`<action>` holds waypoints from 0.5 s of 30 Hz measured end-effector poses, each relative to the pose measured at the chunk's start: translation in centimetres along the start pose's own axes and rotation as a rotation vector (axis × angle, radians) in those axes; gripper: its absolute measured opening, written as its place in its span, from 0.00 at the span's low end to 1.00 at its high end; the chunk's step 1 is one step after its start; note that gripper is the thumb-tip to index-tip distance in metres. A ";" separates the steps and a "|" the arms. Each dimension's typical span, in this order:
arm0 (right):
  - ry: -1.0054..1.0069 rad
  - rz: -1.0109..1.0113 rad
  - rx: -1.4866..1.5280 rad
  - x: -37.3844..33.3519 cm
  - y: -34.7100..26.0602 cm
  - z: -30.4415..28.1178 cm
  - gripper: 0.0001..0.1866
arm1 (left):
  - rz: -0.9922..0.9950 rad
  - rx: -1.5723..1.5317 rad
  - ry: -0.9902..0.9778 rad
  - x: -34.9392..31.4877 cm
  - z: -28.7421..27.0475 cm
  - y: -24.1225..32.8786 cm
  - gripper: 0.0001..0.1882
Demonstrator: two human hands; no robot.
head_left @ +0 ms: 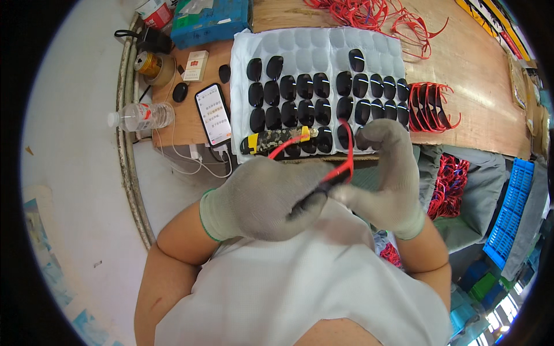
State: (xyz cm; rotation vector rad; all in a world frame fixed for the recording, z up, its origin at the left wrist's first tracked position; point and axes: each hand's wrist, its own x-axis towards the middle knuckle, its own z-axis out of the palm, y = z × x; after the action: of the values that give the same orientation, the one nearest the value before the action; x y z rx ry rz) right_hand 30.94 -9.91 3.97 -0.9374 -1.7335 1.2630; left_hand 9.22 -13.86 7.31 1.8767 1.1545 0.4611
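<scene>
My left hand, in a grey knit glove with a green cuff, is closed around a pair of red-framed sunglasses. One dark lens shows below its fingers, and the red temples point up and away. My gloved right hand is at the right of the glasses, thumb and fingers spread in a C shape. Its thumb tip is close to the frame; whether it touches I cannot tell. Beyond both hands lies a white moulded tray with rows of dark lenses. A yellow-and-black-handled tool rests across its near edge.
Red sunglasses stand stacked right of the tray; loose red frames pile behind it. On the left are a phone, plastic bottle, can and blue box. A grey bag of red frames hangs at right.
</scene>
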 end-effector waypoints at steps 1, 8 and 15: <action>-0.068 -0.157 -0.130 0.6 0.0 -1.1 0.27 | -0.022 0.042 -0.058 -0.2 0.4 0.0 0.13; -0.338 -0.220 -0.013 -1.6 1.3 -3.4 0.06 | -0.065 -0.383 0.142 5.6 -0.4 -5.6 0.15; -0.067 -0.213 0.032 -1.3 1.4 -3.7 0.08 | -0.547 0.641 0.392 11.5 -2.7 -16.5 0.20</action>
State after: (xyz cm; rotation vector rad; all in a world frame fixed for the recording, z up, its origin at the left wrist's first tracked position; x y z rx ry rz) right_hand 34.97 -9.32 3.13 -0.6786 -1.8068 1.1908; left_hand 4.31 0.55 -6.10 1.9023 2.2017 0.1497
